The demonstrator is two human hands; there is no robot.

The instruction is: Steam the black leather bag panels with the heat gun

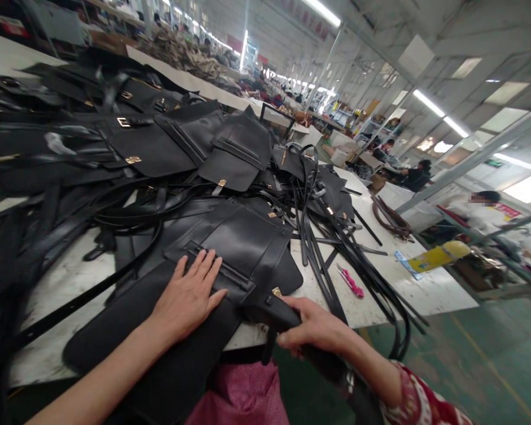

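Note:
My left hand (188, 298) lies flat, fingers stretched out, on a black leather bag piece (234, 236) with a stitched slot across it. Beneath my wrist a wide, rounded black leather flap (128, 301) spreads toward the table's near edge. My right hand (316, 324) is closed around a thick black strap-like leather part (269, 313), which runs on below the hand toward the lower right. Just above the fingers a small gold clasp (277, 291) shows. The far end of the held part is dark and hard to make out.
Several black bag pieces (243, 141) with gold clasps are heaped across the white table (442, 295). Long black straps (318, 260) hang over its right edge. Pink-handled snips (350, 282), a yellow roll-like object (442, 255) and coiled brown straps (387, 217) lie farther right. People sit in the background.

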